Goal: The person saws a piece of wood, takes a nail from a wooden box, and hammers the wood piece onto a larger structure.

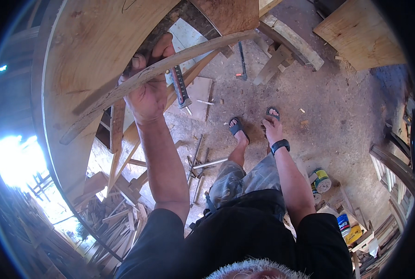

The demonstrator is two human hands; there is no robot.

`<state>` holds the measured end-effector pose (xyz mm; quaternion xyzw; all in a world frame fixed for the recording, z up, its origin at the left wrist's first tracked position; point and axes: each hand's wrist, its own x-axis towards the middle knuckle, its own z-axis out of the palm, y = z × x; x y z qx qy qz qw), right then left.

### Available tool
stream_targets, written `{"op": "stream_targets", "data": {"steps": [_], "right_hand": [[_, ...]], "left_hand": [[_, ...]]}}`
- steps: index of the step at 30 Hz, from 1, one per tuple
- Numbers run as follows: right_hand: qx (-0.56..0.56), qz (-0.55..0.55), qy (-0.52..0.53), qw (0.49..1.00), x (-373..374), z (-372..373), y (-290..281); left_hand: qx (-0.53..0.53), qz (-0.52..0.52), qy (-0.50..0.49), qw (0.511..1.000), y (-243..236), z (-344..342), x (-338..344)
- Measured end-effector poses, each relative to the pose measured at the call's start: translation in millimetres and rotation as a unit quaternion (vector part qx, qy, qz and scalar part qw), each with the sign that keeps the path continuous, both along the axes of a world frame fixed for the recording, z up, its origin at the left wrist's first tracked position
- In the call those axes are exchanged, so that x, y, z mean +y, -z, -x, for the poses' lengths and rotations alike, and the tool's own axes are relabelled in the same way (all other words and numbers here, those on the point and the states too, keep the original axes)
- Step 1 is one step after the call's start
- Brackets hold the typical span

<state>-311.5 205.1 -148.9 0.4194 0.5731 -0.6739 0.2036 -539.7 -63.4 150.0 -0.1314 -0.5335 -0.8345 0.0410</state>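
My left hand is raised at the upper left, behind a curved wooden strip that crosses in front of it. Its fingers are bent and partly hidden, so their exact hold is unclear. Close by the palm is a slim dark tool with a red-edged body and a metal tip. A large curved plywood panel rises to the left of this hand. My right hand hangs low in front of my legs, fingers curled together. Whatever they may hold is too small to name.
Metal bar clamps lie on the floor by my feet. Scrap wood is heaped at lower left. A plywood sheet and wooden pieces are at upper right. Cans stand to my right, near stacked timber.
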Motion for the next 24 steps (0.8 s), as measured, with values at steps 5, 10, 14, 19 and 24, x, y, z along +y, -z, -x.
{"op": "stream_targets", "data": {"steps": [5, 10, 14, 19, 24], "right_hand": [[0.007, 0.003, -0.008, 1.0, 0, -2, 1], [-0.001, -0.004, -0.01, 1.0, 1, -3, 6], [0.003, -0.005, -0.02, 1.0, 2, -3, 10], [0.004, 0.008, -0.014, 1.0, 3, -3, 12], [0.002, 0.005, -0.004, 1.0, 4, -8, 22]], "left_hand": [[0.001, 0.004, 0.0, 1.0, 3, 3, -4], [0.005, -0.013, 0.015, 1.0, 1, 2, -2], [-0.024, -0.02, 0.008, 0.999, -2, -1, 1], [-0.023, -0.017, 0.016, 0.999, -5, 0, 2], [-0.002, -0.008, 0.028, 1.0, -5, -1, 5]]}}
